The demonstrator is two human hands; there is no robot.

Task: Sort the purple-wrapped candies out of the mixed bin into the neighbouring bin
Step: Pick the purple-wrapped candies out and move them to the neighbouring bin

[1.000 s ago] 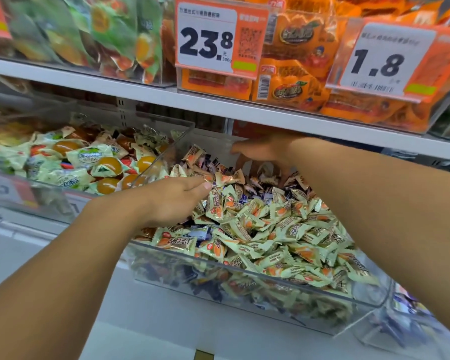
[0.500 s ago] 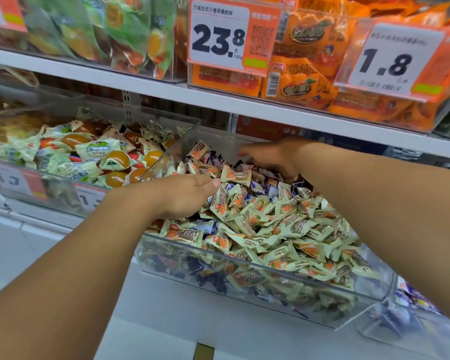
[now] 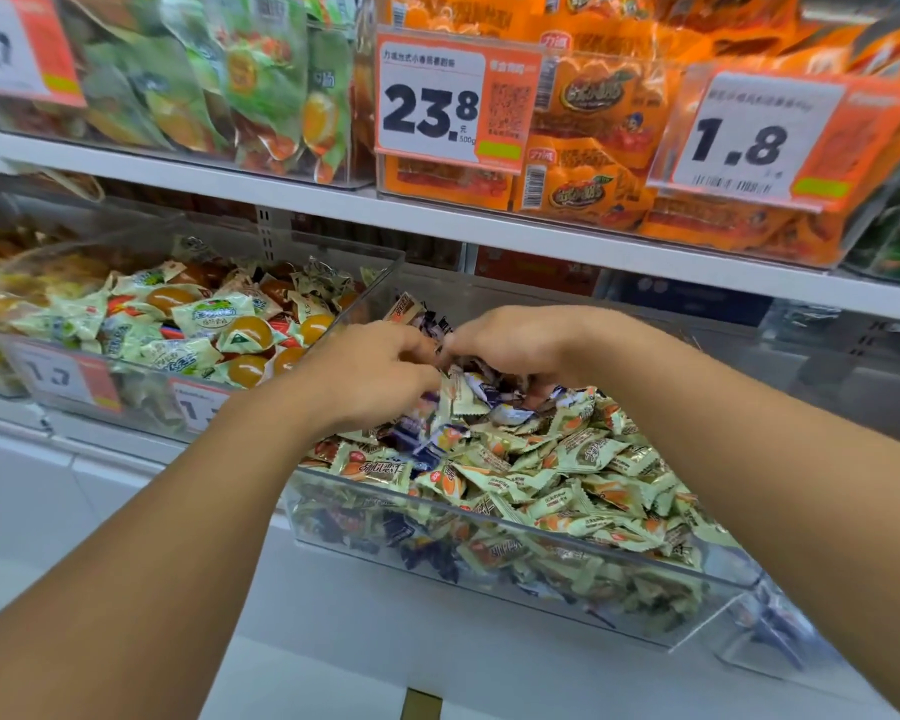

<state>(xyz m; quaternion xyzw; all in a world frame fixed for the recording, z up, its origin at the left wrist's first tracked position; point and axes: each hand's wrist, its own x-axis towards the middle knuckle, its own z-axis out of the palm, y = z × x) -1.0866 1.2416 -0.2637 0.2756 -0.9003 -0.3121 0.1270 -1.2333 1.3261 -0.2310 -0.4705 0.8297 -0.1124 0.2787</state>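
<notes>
Mixed bin (image 3: pixel 687 597): clear, heaped with pale green candies; purple-wrapped candies (image 3: pixel 476 389) show near the back left, under and between both hands.
Left hand (image 3: pixel 370 374): fingers curled down into the pile; whether they pinch a wrapper cannot be told.
Right hand (image 3: pixel 515 348): fingers bent onto the purple wrappers, tips hidden; grip unclear.
Neighbouring bin (image 3: pixel 765 636): lower right; blurred.

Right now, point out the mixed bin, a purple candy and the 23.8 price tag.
mixed bin (image 3: pixel 515 527): head view, on its clear front wall.
purple candy (image 3: pixel 481 389): head view, on its wrapper, below the right hand.
23.8 price tag (image 3: pixel 430 109): head view, on the printed number.
</notes>
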